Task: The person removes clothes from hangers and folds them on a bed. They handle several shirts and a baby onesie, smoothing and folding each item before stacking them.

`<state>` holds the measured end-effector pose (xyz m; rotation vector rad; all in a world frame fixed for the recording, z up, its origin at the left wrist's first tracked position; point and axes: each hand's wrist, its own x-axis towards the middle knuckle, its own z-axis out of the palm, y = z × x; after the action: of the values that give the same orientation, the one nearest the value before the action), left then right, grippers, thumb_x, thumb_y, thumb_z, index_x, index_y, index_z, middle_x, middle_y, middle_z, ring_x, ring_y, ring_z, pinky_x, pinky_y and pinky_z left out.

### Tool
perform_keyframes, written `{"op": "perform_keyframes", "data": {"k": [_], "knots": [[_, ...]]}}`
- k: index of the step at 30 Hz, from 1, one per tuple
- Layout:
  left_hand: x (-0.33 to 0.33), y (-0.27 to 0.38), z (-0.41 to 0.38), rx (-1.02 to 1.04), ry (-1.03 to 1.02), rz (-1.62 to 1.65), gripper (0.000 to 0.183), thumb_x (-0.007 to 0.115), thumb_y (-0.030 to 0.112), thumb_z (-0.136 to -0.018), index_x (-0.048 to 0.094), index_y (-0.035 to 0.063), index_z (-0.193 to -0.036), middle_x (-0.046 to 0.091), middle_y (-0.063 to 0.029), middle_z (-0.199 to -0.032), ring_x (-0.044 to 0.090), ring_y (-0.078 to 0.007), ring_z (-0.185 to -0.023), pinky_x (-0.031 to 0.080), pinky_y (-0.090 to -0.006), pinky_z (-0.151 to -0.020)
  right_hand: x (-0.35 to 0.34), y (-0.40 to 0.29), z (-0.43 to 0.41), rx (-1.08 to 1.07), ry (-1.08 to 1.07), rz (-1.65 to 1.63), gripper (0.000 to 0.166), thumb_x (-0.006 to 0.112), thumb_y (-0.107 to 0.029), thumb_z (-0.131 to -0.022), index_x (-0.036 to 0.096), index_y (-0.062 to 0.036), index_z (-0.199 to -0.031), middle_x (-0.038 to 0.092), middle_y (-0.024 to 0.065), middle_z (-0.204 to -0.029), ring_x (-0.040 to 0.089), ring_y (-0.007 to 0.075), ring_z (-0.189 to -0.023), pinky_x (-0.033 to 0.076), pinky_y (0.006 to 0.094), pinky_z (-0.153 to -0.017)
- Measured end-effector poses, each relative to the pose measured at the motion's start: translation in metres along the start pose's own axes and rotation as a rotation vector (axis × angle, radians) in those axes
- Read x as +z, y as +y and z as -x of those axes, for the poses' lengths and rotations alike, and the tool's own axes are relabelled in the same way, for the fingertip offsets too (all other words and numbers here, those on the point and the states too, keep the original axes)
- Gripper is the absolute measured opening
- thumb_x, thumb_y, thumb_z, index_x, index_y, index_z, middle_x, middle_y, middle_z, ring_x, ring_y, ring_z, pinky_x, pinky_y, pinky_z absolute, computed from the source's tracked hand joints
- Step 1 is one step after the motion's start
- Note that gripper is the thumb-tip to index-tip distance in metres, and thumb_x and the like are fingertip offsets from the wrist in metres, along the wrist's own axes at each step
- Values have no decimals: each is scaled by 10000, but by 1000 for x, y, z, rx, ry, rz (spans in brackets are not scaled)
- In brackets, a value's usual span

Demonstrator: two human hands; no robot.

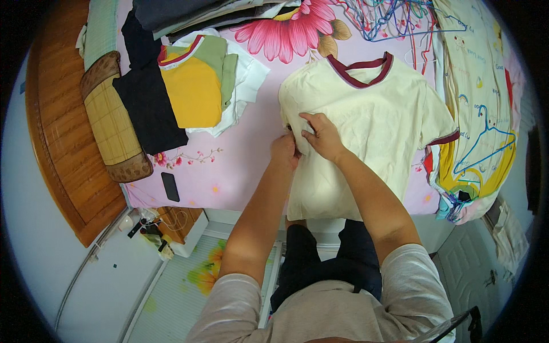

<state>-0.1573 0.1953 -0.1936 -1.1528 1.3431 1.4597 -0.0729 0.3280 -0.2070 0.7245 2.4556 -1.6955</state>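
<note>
A cream T-shirt (373, 124) with a maroon V-neck collar lies spread on the bed before me, its neck pointing away. The sleeve on the right is stretched out and shows a maroon cuff; the one on the left is mostly hidden at the shirt's side. My left hand (285, 150) is closed on the shirt's left edge, with a small dark spot just above the knuckles. My right hand (325, 136) rests over the shirt front close by, thumb and forefinger apart. The shirt's lower hem hangs at the bed's front edge, near my legs.
Yellow-and-green (193, 94) and white garments, black trousers (148, 103) and a woven pillow (113, 124) lie left. A phone (170, 187) is near the front edge. Dark folded clothes (197, 17) and tangled hangers (394, 21) lie at the back. Printed clothes (476, 85) are on the right.
</note>
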Motion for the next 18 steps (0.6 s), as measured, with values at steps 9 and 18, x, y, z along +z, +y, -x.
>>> {"op": "perform_keyframes", "data": {"k": [9,18], "knots": [[-49,26,20,411,241,-282,170,702,51,-968,656,-5,-1122,681,-114,-1034,701,-232,-911,618,-375,-756,1,1,-1,46,-4,-54,417,749,-183,-959,644,-149,-1361,638,128,-1098,660,293,-955,552,422,-871],[-56,59,50,307,35,33,369,703,229,-1029,563,49,-1319,650,-108,-1176,684,-288,-1037,600,-422,-887,-2,-4,-1,104,-16,-17,485,790,-160,-913,641,-158,-1375,645,127,-1127,663,275,-934,558,416,-863]]}}
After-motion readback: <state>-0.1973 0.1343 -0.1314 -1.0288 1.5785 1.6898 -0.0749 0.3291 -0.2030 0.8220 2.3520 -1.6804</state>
